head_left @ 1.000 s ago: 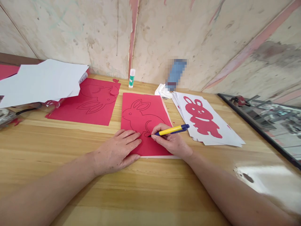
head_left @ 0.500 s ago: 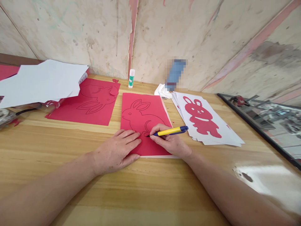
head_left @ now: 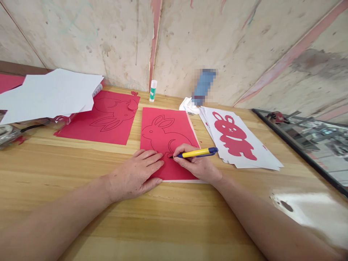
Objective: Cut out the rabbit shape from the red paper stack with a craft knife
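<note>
A red sheet of paper [head_left: 182, 123] with a rabbit outlined in dark lines lies in front of me, pale paper showing at its right and lower edges. My left hand [head_left: 140, 172] rests flat on the sheet's lower left part, fingers stretched out, holding nothing. In my right hand [head_left: 197, 165] is a yellow pen [head_left: 197, 152] with dark blue ends, pinched close to its tip. That tip touches the paper, or nearly so, at a small rounded line low on the rabbit. Part of the drawing's lower left is hidden under my left fingers.
To the left lies another red sheet [head_left: 81, 125] with a rabbit drawing, partly under white papers [head_left: 51, 96]. A glue stick [head_left: 153, 91] stands near the wall. On the right, a red paper bunny [head_left: 235, 136] lies on white sheets [head_left: 258, 156], with a dark-framed mirror [head_left: 299, 148] beyond.
Both hands and the pen keep almost the same place on the sheet. The whole view has shifted very slightly.
</note>
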### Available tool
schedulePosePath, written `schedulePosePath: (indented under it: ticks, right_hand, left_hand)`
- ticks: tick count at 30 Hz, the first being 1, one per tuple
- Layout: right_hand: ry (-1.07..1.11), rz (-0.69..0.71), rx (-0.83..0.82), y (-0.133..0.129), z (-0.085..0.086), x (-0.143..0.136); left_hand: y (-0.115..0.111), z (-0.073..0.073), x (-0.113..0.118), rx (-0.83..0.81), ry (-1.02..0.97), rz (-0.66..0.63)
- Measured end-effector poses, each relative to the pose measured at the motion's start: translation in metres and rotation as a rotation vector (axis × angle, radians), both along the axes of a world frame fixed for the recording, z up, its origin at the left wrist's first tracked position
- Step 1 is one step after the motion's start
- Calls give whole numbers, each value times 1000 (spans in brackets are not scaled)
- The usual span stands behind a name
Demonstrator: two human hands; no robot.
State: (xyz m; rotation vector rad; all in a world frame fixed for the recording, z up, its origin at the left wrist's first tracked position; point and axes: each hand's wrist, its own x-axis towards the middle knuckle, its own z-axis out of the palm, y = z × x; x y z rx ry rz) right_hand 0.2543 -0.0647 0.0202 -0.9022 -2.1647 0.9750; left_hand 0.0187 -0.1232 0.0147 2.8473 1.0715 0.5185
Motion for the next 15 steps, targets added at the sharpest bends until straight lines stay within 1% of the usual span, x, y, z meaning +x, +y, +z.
schedulePosePath:
  ticks: [15]
  right_hand:
    - [-26,-1,13,0,-4,0]
  left_hand:
    - [0,1,0,2,-3,1]
